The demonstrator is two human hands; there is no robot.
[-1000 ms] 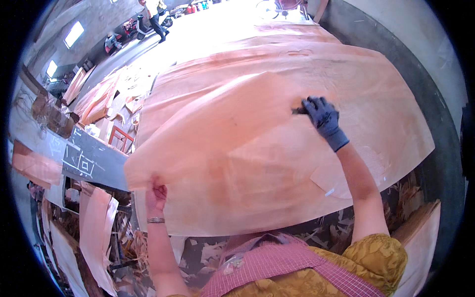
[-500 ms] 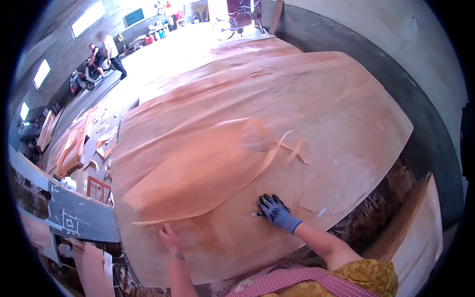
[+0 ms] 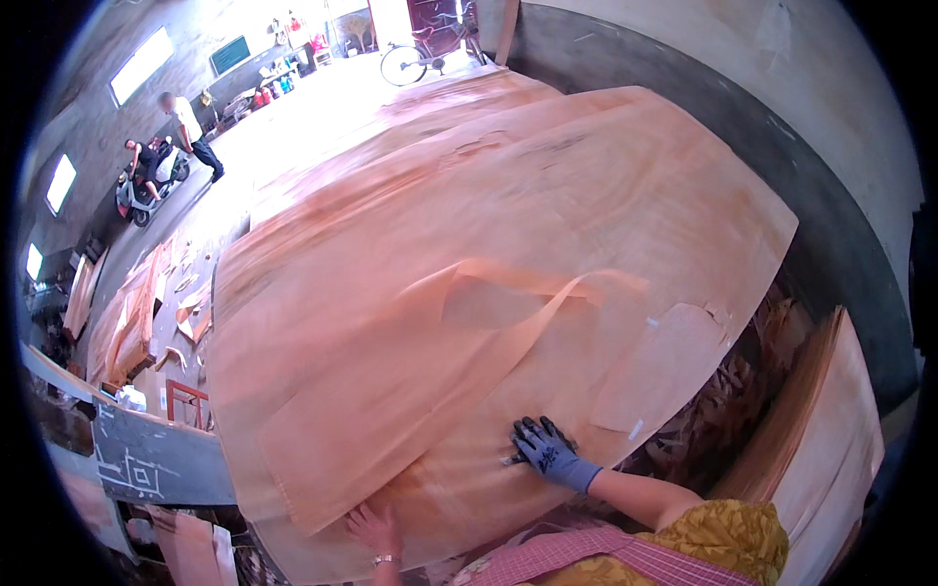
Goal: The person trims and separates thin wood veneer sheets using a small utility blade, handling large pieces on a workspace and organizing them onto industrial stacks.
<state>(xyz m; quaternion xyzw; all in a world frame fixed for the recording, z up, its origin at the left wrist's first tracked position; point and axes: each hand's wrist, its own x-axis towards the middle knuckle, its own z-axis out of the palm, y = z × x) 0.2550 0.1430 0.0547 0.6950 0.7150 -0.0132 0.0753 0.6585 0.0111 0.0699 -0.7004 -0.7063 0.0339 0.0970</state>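
Observation:
A thin orange-tan wood veneer sheet [image 3: 381, 400] lies over a broad stack of paler veneer [image 3: 674, 215]. Its far right part curls up into a narrow, twisted strip [image 3: 552, 327]. Bare and wearing a wristband, my left hand [image 3: 374, 530] rests with fingers apart at the sheet's near edge. To the right, my right hand [image 3: 547, 453], in a blue-grey glove with dark fingertips, presses on the stack. A small metallic end [image 3: 511, 459] pokes out from under its fingers; the rest of that object is hidden.
More veneer sheets [image 3: 821, 410] lean at the right, beside scraps [image 3: 703, 410] below the stack's edge. A grey board [image 3: 161, 459] with chalk marks stands at the left. Far off are two people, one standing [image 3: 191, 132], a scooter [image 3: 147, 186] and a bicycle [image 3: 430, 61].
The loose sheet has settled flatter and its near end has come toward me. My left hand has moved nearer and slightly right, its fingers now spread. The right hand stays on the stack.

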